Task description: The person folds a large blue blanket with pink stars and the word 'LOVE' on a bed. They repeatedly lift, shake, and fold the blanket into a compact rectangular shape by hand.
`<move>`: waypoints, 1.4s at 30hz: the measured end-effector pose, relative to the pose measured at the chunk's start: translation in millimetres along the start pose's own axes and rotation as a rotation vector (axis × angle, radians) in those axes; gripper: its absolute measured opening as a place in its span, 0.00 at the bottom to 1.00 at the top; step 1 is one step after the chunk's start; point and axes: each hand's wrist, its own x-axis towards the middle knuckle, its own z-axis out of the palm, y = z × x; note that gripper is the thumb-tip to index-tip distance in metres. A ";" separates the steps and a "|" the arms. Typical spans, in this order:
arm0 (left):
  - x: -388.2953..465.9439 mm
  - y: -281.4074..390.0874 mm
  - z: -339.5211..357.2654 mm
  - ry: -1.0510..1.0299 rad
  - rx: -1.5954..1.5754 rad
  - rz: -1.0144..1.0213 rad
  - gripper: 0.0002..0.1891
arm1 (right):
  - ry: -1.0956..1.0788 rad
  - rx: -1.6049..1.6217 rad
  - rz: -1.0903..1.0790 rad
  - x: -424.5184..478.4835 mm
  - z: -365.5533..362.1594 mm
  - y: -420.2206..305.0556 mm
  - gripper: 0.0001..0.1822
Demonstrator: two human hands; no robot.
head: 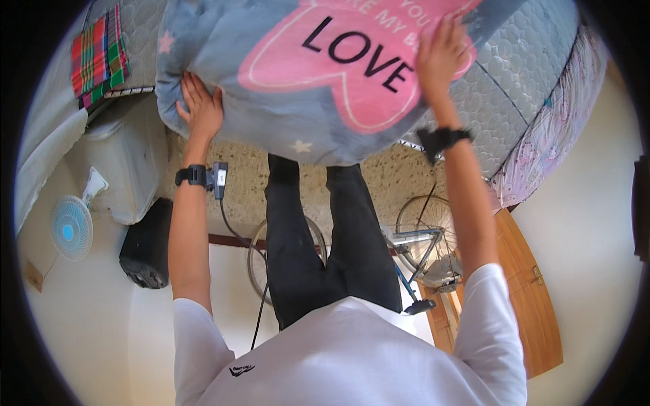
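A plump grey-blue fabric bundle [244, 116], perhaps a folded blanket or a covered pillow, bears pink shapes, pale stars and printed words. It lies at the near edge of a bed with a quilted mattress [500, 94]. My left hand [200, 104] rests with spread fingers on the bundle's left side. On the pink print at its right lies my right hand [443, 56], slightly blurred, its fingers close together and extended. Neither hand plainly grips the cloth. The bundle's far edge is cut off by the picture's top.
A plaid cloth [101, 56] lies on the mattress at left. Below it stand a translucent plastic bin [127, 162], a black speaker [147, 243] and a small fan [72, 228]. Behind me are a bicycle [419, 238] and a wooden door [528, 284]. A cable hangs from my left wrist device.
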 end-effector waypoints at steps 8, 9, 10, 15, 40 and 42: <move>2.7 5.8 -5.6 -0.114 0.126 -0.047 0.38 | -0.795 0.389 0.041 -209.1 -48.6 -43.4 0.43; 4.1 8.2 -9.9 -0.208 0.169 -0.093 0.38 | -0.781 0.416 -0.024 -226.7 -55.2 -36.9 0.45; 5.5 10.7 -14.7 -0.220 0.150 -0.085 0.38 | -0.900 0.466 -0.022 -244.1 -60.7 -29.3 0.45; 12.5 19.8 -40.0 -0.530 -0.100 -0.223 0.42 | -2.048 0.318 0.049 -315.2 -89.0 4.8 0.25; -152.6 -153.6 -156.4 -0.719 -1.000 -0.685 0.14 | -0.803 1.022 1.471 -408.7 -294.6 -14.8 0.15; -125.6 -118.4 -170.8 -0.688 -1.026 -0.651 0.15 | -0.917 1.057 1.515 -405.9 -290.7 4.4 0.16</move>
